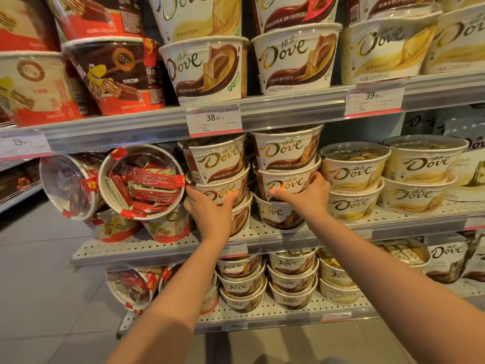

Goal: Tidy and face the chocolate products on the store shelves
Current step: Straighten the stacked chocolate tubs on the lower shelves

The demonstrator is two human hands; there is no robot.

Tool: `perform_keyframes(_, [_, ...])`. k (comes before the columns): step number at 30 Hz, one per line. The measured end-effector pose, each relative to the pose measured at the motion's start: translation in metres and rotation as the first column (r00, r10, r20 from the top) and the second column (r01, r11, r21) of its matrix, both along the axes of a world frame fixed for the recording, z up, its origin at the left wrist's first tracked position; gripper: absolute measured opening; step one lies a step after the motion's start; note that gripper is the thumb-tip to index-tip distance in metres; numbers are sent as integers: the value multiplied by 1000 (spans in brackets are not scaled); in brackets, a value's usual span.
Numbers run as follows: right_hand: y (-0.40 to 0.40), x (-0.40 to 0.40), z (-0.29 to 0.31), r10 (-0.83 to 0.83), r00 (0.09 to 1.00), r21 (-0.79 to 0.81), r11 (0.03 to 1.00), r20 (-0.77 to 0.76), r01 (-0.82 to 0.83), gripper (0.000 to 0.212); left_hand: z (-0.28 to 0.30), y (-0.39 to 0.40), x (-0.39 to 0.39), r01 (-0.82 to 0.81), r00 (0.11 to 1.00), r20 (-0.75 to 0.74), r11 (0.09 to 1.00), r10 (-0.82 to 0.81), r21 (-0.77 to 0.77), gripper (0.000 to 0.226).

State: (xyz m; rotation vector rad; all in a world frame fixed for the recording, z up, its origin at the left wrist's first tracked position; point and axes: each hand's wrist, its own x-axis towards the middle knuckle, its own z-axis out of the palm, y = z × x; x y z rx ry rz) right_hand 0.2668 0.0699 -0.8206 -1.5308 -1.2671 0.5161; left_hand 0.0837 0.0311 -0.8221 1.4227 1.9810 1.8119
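Two hands, left hand (210,210) and right hand (305,197), grip neighbouring middle Dove tubs (287,183)

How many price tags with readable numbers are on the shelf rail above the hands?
3: one reading 38.00 at center, one reading 39.90 to the right, one partly readable 19 at far left. Lower rail tags are unreadable.

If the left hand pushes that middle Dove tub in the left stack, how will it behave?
The middle Dove tub probably slides rather than rolls, since it sits upright, nested between tubs. The top tub rides on it, so the stack may lean or tip. Its glossy wall looks slippery under the left hand. The right hand steadies only the neighbouring stack.
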Motion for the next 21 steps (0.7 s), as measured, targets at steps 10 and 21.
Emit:
perform_keyframes(10, [2, 6, -5, 97, 995, 6, 995, 32, -98, 135, 3, 3, 11, -109, 992, 61, 994, 110, -16, 121])
perform_keyframes(21, [-4, -1, -10, -46, 992, 78, 996, 118, 37, 135, -10, 4, 9, -102, 994, 47, 994, 101, 24, 103])
